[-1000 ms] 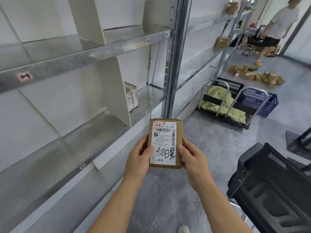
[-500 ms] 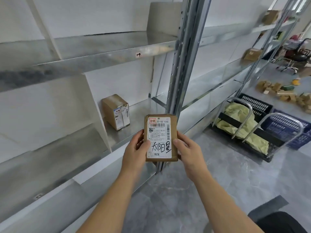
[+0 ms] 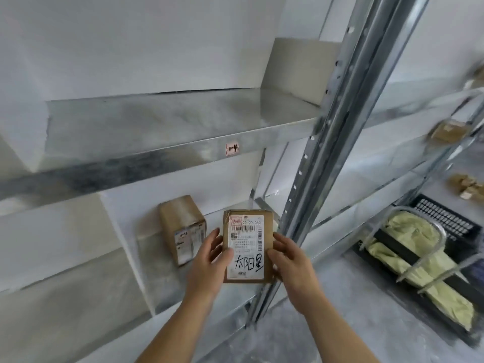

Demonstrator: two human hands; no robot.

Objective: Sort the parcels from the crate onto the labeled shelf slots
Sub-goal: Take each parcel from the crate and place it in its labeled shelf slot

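A small brown cardboard parcel (image 3: 247,244) with a white shipping label and black handwriting is held upright between both hands. My left hand (image 3: 209,263) grips its left edge, thumb on the label. My right hand (image 3: 290,260) grips its right edge. The parcel hovers in front of the lower shelf slot (image 3: 167,292) of the metal rack. A second brown parcel (image 3: 183,229) stands in that slot, just left of the held one. The shelf above carries a small slot label (image 3: 232,148) on its front edge.
A steel upright post (image 3: 327,153) rises right of the parcel. On the floor to the right is a black cart (image 3: 408,265) with metal handles holding yellow-green bags. More brown boxes (image 3: 449,131) sit on the far rack, and several lie on the floor (image 3: 468,186).
The view has moved closer to the rack and turned left. The parcel in both hands now sits nearer the lower slot beside the standing parcel. The black bin at lower right left the view.
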